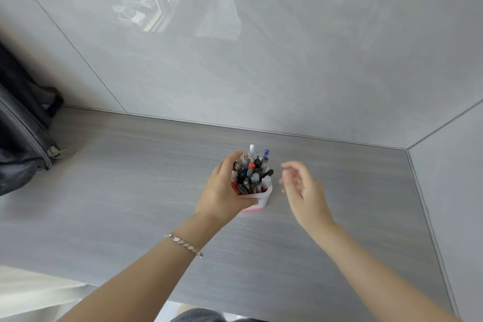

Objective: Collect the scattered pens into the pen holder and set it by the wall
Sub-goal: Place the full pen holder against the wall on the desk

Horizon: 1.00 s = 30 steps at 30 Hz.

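Head view shows the pen holder [257,197] standing on the grey surface [130,178], in the middle of the scene and a little to the right, with the wall [287,60] beyond it on the far side. The left hand [222,188] is wrapped around the left side of the holder, the fingers curled over the bundle of pens [252,172] and the thumb pressed on the near wall of the holder. The right hand [303,188] is loosely open with the fingers spread and holds nothing; it hangs just beside the holder on the right, apart from it. No loose pen can be seen anywhere on the surface, so the collecting part looks finished. What is left, as I judge it, is only to place the holder close to the wall, because a strip of bare surface lies between them. The holder is a small white container with a pink base, and it is packed very full. The pens stand upright and tight together, mostly dark or clear ones, with one white, one blue and one red cap standing out. A dark bag [23,138] lies at the far left by the wall.
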Motion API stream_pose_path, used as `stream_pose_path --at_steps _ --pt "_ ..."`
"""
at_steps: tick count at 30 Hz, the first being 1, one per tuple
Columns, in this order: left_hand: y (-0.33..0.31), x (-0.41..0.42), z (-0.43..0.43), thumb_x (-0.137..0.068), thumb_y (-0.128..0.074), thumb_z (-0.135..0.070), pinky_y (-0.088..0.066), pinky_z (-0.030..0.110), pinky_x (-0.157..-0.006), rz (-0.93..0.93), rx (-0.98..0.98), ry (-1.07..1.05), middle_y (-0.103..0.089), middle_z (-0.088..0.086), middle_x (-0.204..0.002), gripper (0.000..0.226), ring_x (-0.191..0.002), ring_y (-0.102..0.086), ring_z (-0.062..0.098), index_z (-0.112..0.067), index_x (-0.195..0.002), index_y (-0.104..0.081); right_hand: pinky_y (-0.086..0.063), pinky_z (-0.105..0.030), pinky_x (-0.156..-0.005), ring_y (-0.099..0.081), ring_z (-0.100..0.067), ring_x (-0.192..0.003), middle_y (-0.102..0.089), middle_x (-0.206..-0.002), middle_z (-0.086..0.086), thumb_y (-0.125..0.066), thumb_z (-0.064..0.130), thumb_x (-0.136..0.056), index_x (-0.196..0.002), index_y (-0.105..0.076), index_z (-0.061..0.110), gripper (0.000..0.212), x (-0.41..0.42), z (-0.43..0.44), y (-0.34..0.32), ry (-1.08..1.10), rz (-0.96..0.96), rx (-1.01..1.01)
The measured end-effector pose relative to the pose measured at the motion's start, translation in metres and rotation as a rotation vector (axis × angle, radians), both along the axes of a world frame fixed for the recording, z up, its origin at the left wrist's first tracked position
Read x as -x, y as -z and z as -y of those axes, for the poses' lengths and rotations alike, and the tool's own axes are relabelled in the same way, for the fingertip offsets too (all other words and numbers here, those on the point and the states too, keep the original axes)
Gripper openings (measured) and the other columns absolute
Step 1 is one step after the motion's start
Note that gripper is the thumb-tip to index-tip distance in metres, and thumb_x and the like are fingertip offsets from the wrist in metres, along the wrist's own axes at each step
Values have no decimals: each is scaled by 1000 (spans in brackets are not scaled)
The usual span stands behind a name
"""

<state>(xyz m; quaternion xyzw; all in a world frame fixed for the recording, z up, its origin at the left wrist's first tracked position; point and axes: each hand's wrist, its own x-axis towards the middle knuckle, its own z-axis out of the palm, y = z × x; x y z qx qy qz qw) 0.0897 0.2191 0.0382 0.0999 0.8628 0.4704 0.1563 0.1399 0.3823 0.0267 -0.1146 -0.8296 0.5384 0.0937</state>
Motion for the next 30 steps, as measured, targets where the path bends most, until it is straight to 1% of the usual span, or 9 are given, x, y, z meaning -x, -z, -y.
stream_pose_path --at_steps 2,4,8,12,16,21,23,27,30 --pt "-1 7 6 -53 -84 -13 -38 24 -85 11 -24 -48 -49 -11 -118 88 -108 -46 9 -40 -122 -36 -45 -31 -75 -60 -23 -80 -62 -82 2 -47 22 -92 -96 -51 32 11 6 -12 4 -61 243 -101" --pt "-7 23 18 -50 -86 -15 -44 28 -84 10 -46 -83 -54 -9 -116 88 -106 -52 13 -47 -115 -36 -39 -26 -74 -54 -18 -81 -59 -86 2 -48 22 -92 -107 -54 23 17 15 -19 8 -200 455 -286" --pt "-23 77 53 -51 -86 -13 -43 29 -84 -49 -19 -59 -55 -4 -115 88 -103 -54 18 -40 -118 -37 -39 -25 -77 -55 -20 -88 -58 -96 -1 -47 24 -92 -117 -54 14 28 34 -10 6 -347 641 -453" --pt "-35 137 88 -52 -84 -7 -39 27 -82 -126 71 39 -54 -1 -115 87 -101 -52 21 -28 -122 -38 -41 -26 -82 -57 -20 -95 -63 -113 -6 -45 25 -92 -116 -54 16 28 52 15 -1 -302 682 -471" --pt "-32 173 114 -54 -81 1 -37 25 -79 -109 100 150 -53 -2 -109 84 -97 -51 20 -21 -123 -39 -42 -26 -86 -56 -22 -108 -60 -121 -7 -43 24 -93 -118 -53 15 28 66 44 -7 -240 689 -480" --pt "-9 188 137 -54 -79 1 -41 28 -83 9 -9 204 -55 -1 -110 83 -105 -55 23 -33 -116 -37 -41 -26 -92 -54 -21 -114 -60 -124 -6 -43 22 -93 -118 -54 14 29 70 70 -17 -159 700 -519" --pt "-6 192 141 -56 -79 2 -40 27 -84 28 -23 235 -54 -2 -112 86 -108 -54 23 -31 -122 -35 -41 -26 -94 -53 -21 -116 -59 -126 -5 -43 22 -93 -118 -54 14 29 70 76 -21 -143 717 -524" --pt "-13 196 141 -61 -77 0 -38 27 -84 -4 144 304 -53 4 -117 95 -112 -51 27 -26 -135 -25 -41 -29 -95 -53 -23 -116 -59 -126 -6 -43 23 -92 -117 -54 15 29 68 83 -32 -121 751 -550" --pt "-19 183 139 -63 -79 -13 -38 38 -99 -78 307 274 -40 12 -140 108 -129 -38 30 -23 -143 -8 -41 -28 -95 -53 -23 -116 -58 -126 -5 -43 22 -92 -116 -55 14 28 68 88 -41 -127 757 -566"
